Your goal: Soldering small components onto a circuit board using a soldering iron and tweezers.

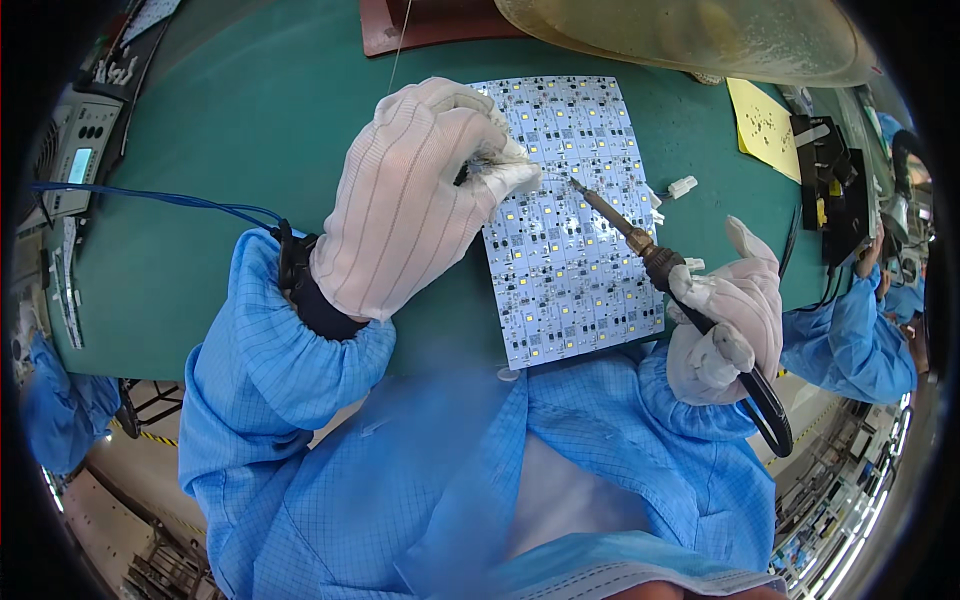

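White LED circuit board (575, 300), a panel of many small repeated units, lies at a slant on the green mat. My right hand (728, 325), in a white glove, grips a soldering iron (640, 240); its tip points up-left, at or just over the board's upper middle. Over the board's upper left edge, my gloved left hand (420, 190) is closed in a pinch. A thin solder wire (402, 45) runs down from above into this hand, and a fine end shows between its fingertips and the iron tip. Whether tip and wire touch is too small to tell.
Small white connectors (682, 187) sit by the board's right edge. A yellow sponge sheet (765, 125) and black stand (835, 190) are at right. A translucent rounded cover (690, 35) hangs at the top. A blue cable (150, 192) runs from my left wrist past a grey device (78, 150).
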The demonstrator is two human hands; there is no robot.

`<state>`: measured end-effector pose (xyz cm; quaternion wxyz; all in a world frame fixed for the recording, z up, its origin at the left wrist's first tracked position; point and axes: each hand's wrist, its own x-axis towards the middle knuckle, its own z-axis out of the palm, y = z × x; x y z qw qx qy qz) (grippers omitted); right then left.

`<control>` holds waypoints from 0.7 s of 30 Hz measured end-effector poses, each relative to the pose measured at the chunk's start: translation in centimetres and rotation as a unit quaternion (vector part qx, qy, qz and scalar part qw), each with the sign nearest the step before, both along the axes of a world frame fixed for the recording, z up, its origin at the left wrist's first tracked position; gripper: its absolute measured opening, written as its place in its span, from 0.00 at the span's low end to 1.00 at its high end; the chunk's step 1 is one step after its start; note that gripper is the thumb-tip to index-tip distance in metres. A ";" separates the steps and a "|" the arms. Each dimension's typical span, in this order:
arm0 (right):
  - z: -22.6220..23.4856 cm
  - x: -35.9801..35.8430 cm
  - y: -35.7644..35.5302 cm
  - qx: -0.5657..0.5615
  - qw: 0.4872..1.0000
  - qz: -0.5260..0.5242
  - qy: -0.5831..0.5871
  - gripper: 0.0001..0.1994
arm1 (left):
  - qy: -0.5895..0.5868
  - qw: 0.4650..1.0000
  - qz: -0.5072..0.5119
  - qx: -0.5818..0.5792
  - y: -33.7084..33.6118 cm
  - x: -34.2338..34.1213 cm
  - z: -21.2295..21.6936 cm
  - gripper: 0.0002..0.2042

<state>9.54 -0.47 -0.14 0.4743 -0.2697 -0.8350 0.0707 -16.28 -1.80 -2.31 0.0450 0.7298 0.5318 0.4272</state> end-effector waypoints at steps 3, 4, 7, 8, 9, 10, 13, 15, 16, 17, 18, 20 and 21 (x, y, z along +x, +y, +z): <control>-0.1 -0.5 0.1 0.002 1.000 -0.025 0.020 0.31 | 0.000 1.000 0.000 -0.001 0.0 0.0 0.0 0.09; -0.1 -0.6 0.2 0.003 0.999 -0.022 0.031 0.32 | -0.002 1.000 -0.002 -0.001 0.1 0.0 0.0 0.09; 0.3 -0.2 0.5 0.014 0.999 0.035 -0.018 0.22 | -0.003 1.000 -0.002 -0.001 0.1 0.0 -0.2 0.09; 0.4 0.0 0.4 0.014 0.999 0.035 -0.018 0.22 | -0.003 1.000 -0.002 0.001 0.1 0.0 -0.2 0.08; 0.5 0.2 0.3 0.007 0.999 0.030 -0.034 0.23 | -0.003 1.000 -0.003 0.002 0.2 0.0 -0.2 0.08; 0.5 0.2 0.2 -0.001 0.998 0.025 -0.050 0.23 | -0.002 1.000 -0.005 0.001 0.2 0.0 -0.2 0.08; 0.2 0.0 -0.1 -0.017 0.999 -0.018 -0.024 0.29 | 0.001 1.000 -0.006 0.002 0.2 0.1 -0.2 0.08; 0.2 0.1 0.1 -0.015 1.000 -0.008 -0.019 0.30 | 0.002 1.000 -0.004 0.003 0.2 0.1 -0.2 0.08; 0.1 0.1 0.1 -0.013 1.000 0.002 -0.014 0.30 | -0.002 1.000 -0.005 0.003 0.2 0.2 -0.2 0.08; 0.1 0.0 0.2 -0.014 1.000 0.003 -0.013 0.30 | -0.005 1.000 -0.004 0.002 0.2 0.2 -0.2 0.08; 0.1 -0.1 0.2 -0.011 1.000 0.004 -0.008 0.31 | -0.005 1.000 -0.004 0.002 0.2 0.2 -0.3 0.08; 0.2 -0.2 0.2 -0.009 1.000 0.004 -0.003 0.31 | -0.007 1.000 0.003 -0.007 0.2 0.3 -0.4 0.09; 0.3 -0.1 0.2 -0.014 1.000 0.003 -0.015 0.32 | -0.008 1.000 0.003 -0.007 0.2 0.2 -0.4 0.09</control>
